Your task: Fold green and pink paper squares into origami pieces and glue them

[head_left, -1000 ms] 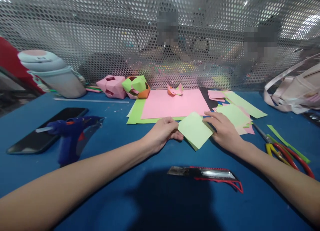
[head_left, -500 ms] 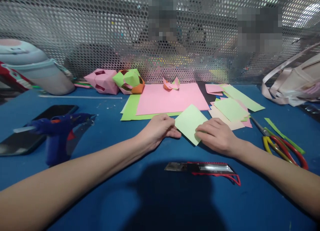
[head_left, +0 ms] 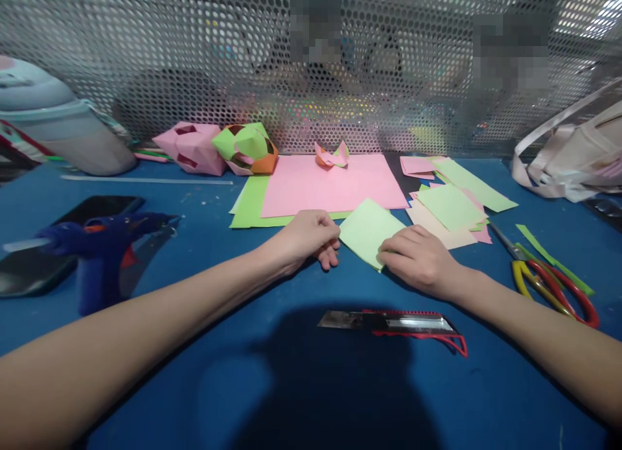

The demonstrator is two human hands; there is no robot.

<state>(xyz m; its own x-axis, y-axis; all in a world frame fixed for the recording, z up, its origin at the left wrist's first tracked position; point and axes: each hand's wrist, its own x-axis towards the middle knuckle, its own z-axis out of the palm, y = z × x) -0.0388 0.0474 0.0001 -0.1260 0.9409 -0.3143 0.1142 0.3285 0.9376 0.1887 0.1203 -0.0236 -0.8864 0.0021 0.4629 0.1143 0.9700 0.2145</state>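
A pale green square sheet of paper lies between my hands with one corner pointing toward me. My left hand is closed at the sheet's left corner, thumb and forefinger pinched there, the other fingers curled below. Along the right edge, my right hand grips the paper with bent fingers; its thumb is hidden. Nearer to me lies a utility knife with its blade out, pointing left. Just behind the sheet is a large pink sheet on top of green paper.
Scissors, a green strip and cut paper squares lie right. A blue glue gun and a phone lie left. Folded paper shapes, a cup and a bag stand along the perforated metal panel.
The lower fingers of my left hand have drawn back from under the sheet and curled down. The sheet lies slightly flatter. The view has shifted a little.
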